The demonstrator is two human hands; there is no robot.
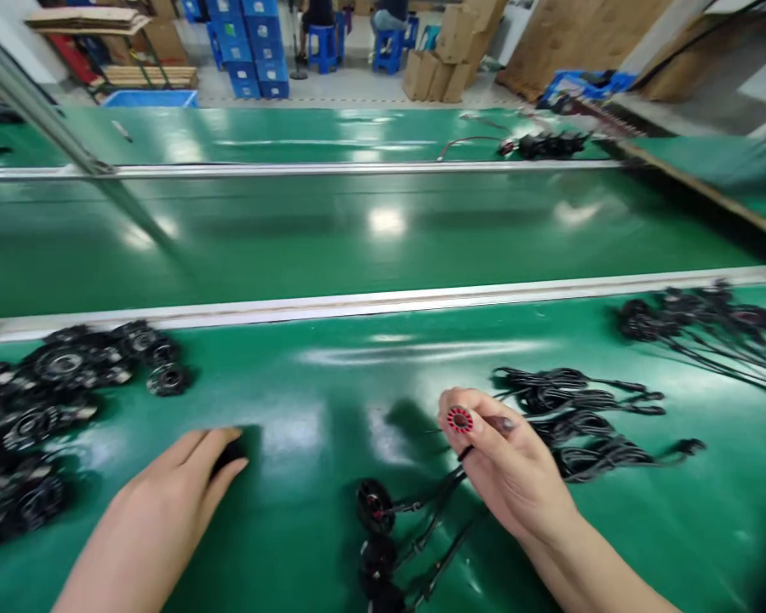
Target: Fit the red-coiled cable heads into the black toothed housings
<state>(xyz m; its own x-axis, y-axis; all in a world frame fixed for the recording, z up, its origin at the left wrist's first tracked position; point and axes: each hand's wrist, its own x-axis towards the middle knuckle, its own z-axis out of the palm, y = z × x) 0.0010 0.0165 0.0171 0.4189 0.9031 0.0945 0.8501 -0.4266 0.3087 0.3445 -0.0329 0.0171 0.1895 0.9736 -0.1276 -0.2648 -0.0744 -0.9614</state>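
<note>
Flanking right hand (pixel 507 460), coiled cables (pixel 574 417), black parts (pixel 44 383)

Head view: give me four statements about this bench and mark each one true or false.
1. The right hand holds a small round part with red around its face. True.
2. The pile of round black parts lies to the right of the left hand. False: it lies to that hand's left.
3. Bundles of black cable lie on the green surface. True.
4. The stacked blue crates stand on the green surface. False: they stand on the floor beyond it.
</note>
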